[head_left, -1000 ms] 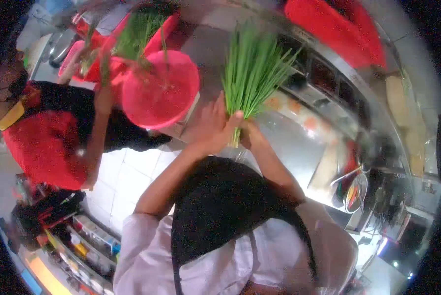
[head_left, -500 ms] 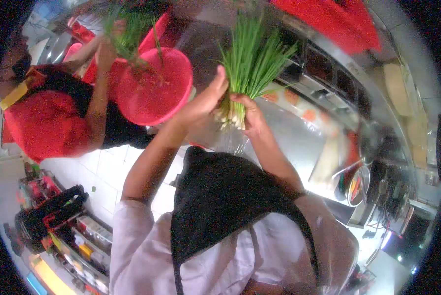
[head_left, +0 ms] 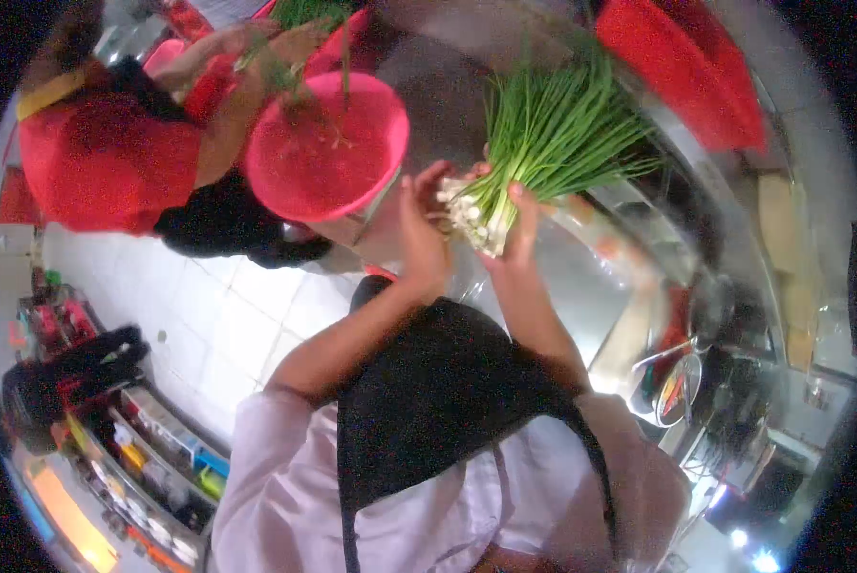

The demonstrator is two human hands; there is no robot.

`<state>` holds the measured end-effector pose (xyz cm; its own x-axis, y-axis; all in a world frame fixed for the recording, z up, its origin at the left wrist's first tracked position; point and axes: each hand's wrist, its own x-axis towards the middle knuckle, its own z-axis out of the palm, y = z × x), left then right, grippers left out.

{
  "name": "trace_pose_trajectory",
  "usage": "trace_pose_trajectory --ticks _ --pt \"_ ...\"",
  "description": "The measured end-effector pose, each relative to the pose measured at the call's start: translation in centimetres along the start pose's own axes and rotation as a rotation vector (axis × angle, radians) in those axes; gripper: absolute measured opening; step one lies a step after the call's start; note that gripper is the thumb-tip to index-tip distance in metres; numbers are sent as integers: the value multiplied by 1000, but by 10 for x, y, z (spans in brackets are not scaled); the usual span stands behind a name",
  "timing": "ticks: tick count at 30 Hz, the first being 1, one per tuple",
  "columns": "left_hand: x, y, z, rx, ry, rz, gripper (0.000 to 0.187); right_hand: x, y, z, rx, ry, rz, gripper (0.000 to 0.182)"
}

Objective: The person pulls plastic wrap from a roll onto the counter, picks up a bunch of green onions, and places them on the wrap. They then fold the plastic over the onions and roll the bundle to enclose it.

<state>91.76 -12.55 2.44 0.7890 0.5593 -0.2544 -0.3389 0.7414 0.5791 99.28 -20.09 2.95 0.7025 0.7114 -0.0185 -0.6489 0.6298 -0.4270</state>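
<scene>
A bunch of spring onions (head_left: 572, 138) is gripped in my right hand (head_left: 516, 224), with the thumb across the stems near the white ends. Its long green leaves fan out up and to the right, and the white bulbs point toward my left side. Beside those bulbs is my left hand (head_left: 427, 224), cupped with its fingers apart; whether the palm touches the bulb ends is hard to make out. Both hands are above a metal worktop (head_left: 581, 277).
To my left, a pink tub (head_left: 323, 162) stands near a co-worker in a red cap (head_left: 108, 162), whose hands hold more greens (head_left: 304, 14). A bowl with colourful contents (head_left: 679, 390) sits at the right. Shelves with containers (head_left: 151, 458) line the lower left.
The bunch has tilted from upright to leaning right. My left hand has moved from beside the stems to the bulb ends. The view has shifted, and the co-worker's hands have moved.
</scene>
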Motion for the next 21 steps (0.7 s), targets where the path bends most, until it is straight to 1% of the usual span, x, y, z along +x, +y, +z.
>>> trace_pose_trajectory --ticks 2,3,5,6,8,9,12,13,14,16,17,19,21 --pt "16 -2 1 30 108 175 52 1 4 8 13 -5 13 48" --pt "16 -4 0 23 113 185 52 1 5 11 -28 -4 -22 50" --pt "13 -7 1 141 122 353 48 2 5 19 -142 17 -103 52" --pt "9 -6 0 140 127 363 48 2 5 18 -140 8 -96 52" --pt "-4 -2 -2 145 189 168 45 4 5 14 -110 51 -134 52" --pt "-11 -2 1 149 157 203 43 4 6 12 -81 -7 -117 51" --pt "-14 -4 -6 235 200 283 44 -3 15 14 -146 29 -74 52" --pt "-13 -7 -6 254 202 346 45 -3 17 16 -162 -13 -33 53" --pt "-13 -5 -5 252 199 347 45 -2 19 17 -163 -16 -36 53" --pt "-14 -2 -5 374 252 358 47 -2 21 17 -131 86 -99 54" --pt "-15 2 -6 370 247 353 47 -1 18 19 -113 74 -90 54" --pt "-12 16 -10 29 171 196 51 -2 13 27 -104 33 -80 54" --pt "-10 29 -2 -4 142 161 54 -5 10 28 -113 -9 -49 56"
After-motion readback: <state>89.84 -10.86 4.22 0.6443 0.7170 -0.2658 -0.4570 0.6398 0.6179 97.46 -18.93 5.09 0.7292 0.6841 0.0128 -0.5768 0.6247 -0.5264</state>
